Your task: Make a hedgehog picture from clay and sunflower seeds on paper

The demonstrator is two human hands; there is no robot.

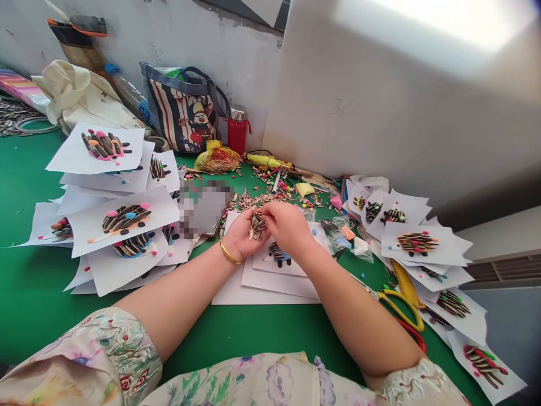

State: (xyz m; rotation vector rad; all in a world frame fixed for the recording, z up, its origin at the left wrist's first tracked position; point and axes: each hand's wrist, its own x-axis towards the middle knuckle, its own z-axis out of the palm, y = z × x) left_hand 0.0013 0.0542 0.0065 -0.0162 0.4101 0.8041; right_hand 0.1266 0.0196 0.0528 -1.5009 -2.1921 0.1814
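My left hand (244, 234) is cupped, palm up, around a small heap of striped sunflower seeds (257, 224). Over that heap my right hand (287, 228) brings its fingertips together in a pinch; what lies between them is hidden. Below both hands is a white card (298, 269) bearing a hedgehog figure (279, 254) of seeds on blue clay, partly covered by my right hand. Larger white sheets (262, 292) lie under the card. Just beyond my fingers, a loose pile of sunflower seeds (270, 197) spreads over the green table (245, 332).
Finished-looking hedgehog cards stand stacked at left (164, 208) and right (450, 259). A phone (207, 208) lies left of my hands. Yellow-handled scissors (401, 307) rest near my right forearm. Clay packets (350, 237), a red bottle (237, 132) and a striped bag (180, 110) sit farther back.
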